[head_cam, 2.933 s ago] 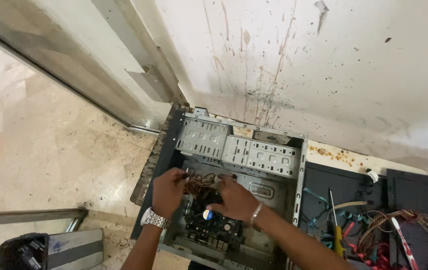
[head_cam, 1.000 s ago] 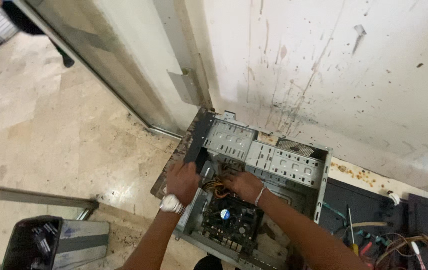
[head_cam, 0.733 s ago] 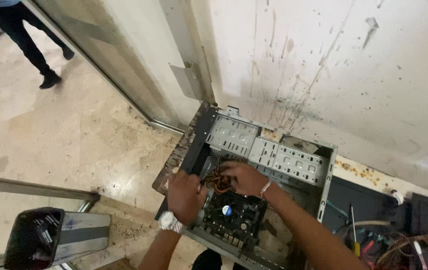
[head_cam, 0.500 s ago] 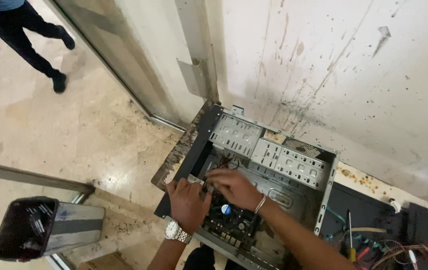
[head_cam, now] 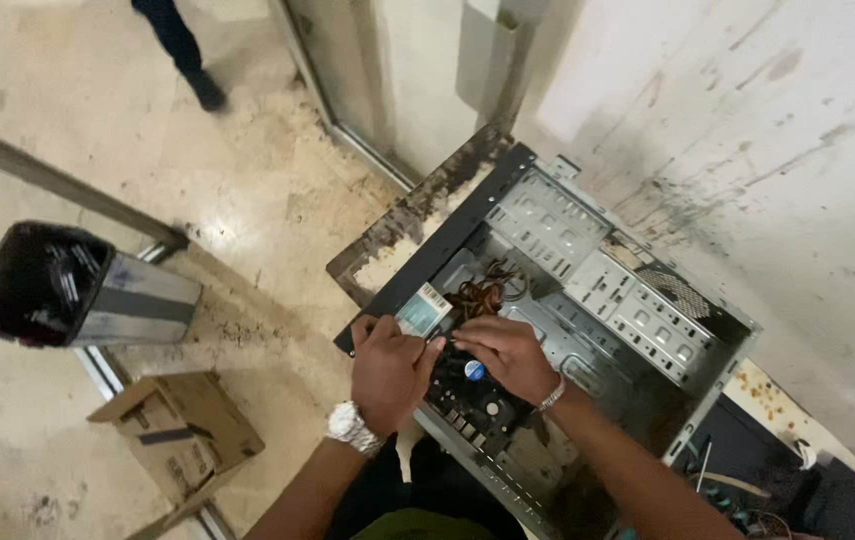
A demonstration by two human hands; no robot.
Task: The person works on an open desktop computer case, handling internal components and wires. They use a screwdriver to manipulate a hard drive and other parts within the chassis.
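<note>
Head view looks down on an open computer case (head_cam: 637,300) lying on its side on a stained worktop against a dirty white wall (head_cam: 747,120). Both hands meet over the near left part of the case. The left hand (head_cam: 387,370), with a silver watch (head_cam: 350,427) on its wrist, is curled with its fingertips pinched at the lower edge of a small grey-green drive (head_cam: 423,309) that sits at the case's front edge; it seems to be gripping that edge, though the exact hold is hidden by the knuckles. The right hand (head_cam: 507,352), with a thin bracelet (head_cam: 550,397) at the wrist, lies just beside the left, fingers bent and pointing toward the same spot; whether it clasps anything I cannot tell. Just beyond the fingers a bundle of orange and black wires (head_cam: 482,292) comes out of the case interior. Under the right hand lies the dark motherboard (head_cam: 477,400), with a round blue-centred part (head_cam: 474,371) showing between the two hands. The perforated metal drive bays (head_cam: 627,300) fill the far side of the case. To the left, on the pale floor (head_cam: 97,120), stand a black-fronted silver tower (head_cam: 77,290) and a cardboard box (head_cam: 172,420). Another person's dark leg and shoe (head_cam: 187,60) show at the top.
</note>
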